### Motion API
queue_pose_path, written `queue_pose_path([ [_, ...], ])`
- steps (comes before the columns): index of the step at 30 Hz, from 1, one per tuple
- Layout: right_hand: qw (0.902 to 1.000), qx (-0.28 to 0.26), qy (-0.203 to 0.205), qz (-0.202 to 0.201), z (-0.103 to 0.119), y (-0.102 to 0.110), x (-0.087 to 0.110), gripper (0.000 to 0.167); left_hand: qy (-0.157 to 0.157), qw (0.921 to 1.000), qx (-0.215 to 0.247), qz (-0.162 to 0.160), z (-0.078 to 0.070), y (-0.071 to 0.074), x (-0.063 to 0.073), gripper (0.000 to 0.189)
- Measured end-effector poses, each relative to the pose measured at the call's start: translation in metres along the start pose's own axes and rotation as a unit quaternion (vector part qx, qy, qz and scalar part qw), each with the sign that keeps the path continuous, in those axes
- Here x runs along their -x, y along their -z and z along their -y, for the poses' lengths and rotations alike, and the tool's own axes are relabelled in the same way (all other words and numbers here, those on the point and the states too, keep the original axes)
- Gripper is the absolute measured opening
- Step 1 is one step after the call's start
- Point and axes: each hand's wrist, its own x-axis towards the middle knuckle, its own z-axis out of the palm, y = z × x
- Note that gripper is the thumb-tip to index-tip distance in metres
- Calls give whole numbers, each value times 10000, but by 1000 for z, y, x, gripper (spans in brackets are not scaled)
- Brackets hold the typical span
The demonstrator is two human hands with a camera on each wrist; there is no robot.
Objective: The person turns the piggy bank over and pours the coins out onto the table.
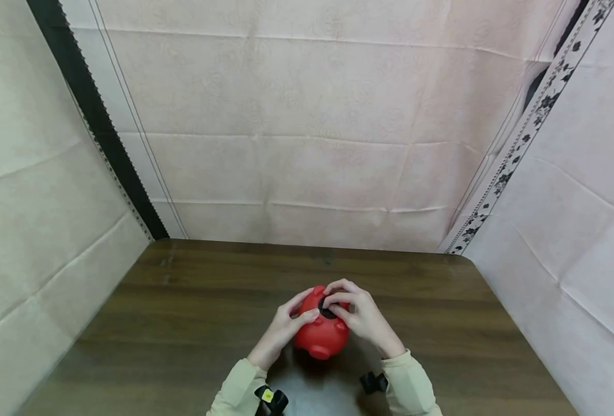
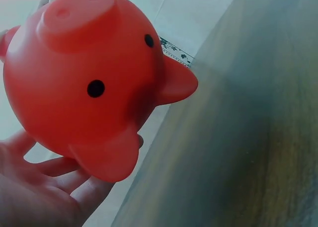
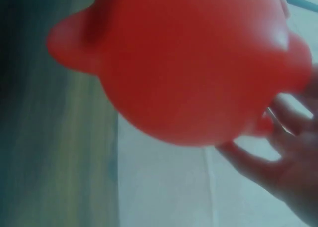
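A round red piggy bank (image 1: pixel 319 334) is held belly up above the table, its snout towards me. In its belly is a round black plug (image 1: pixel 327 312). My left hand (image 1: pixel 286 328) grips the piggy bank from the left side, with the thumb reaching to the plug's edge. From the right, my right hand (image 1: pixel 364 315) has its curled fingers and thumb at the plug, seeming to pinch it. The left wrist view shows the snout, black eyes and ears of the piggy bank (image 2: pixel 54 100). In the right wrist view its body (image 3: pixel 194 73) hides the plug.
The brown wooden table (image 1: pixel 192 312) lies beneath both hands. Pale cloth (image 1: pixel 307 138) hangs behind it and at both sides. A black strap (image 1: pixel 272 398) sits at the left wrist and another black strap (image 1: pixel 373 382) at the right wrist.
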Motion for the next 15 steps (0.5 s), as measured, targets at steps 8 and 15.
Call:
queue_pose_path([
  [8,9839,1713,295,-427,14,6,3,16,-125,9998,-69,162,-5,0,0,60],
  [15,9651,2366,483,-1014,17,-1,5,18,-201,9997,58,147,-7,-4,5,61],
])
